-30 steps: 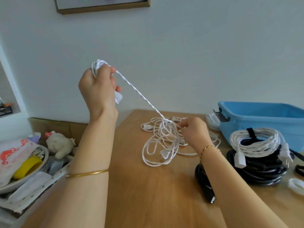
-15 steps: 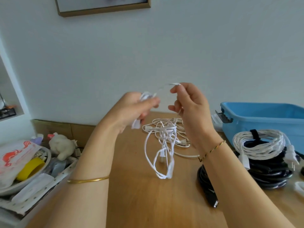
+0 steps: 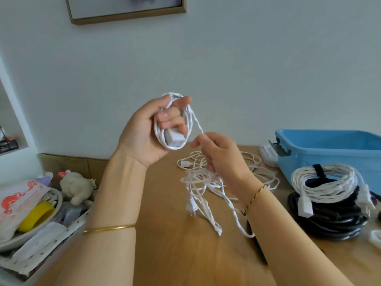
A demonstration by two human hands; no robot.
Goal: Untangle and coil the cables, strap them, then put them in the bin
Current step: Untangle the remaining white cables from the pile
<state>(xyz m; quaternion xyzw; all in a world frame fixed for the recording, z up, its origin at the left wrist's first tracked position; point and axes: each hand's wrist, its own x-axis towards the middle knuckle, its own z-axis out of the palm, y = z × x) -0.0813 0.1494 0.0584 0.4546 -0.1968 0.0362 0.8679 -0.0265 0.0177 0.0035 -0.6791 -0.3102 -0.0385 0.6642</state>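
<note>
White cable coil (image 3: 173,146) sits in the left hand (image 3: 142,131), fingers curled through its loops; the right hand (image 3: 222,159) pinches the strand (image 3: 198,125) at the coil's 4 o'clock; the loose tangle (image 3: 203,182) trails down to the table (image 3: 175,254); the blue bin (image 3: 321,149) stands at 3 o'clock.

The blue bin (image 3: 329,149) is cut off by the right edge. A white ring (image 3: 375,238) at that edge is shown only in part and cannot be identified. A black cable (image 3: 260,251) is largely hidden behind the right forearm (image 3: 288,234). The hanging length of the white cable (image 3: 193,178) is blurred; its crossings cannot be traced. The picture frame (image 3: 127,16) is cropped at the top.
</note>
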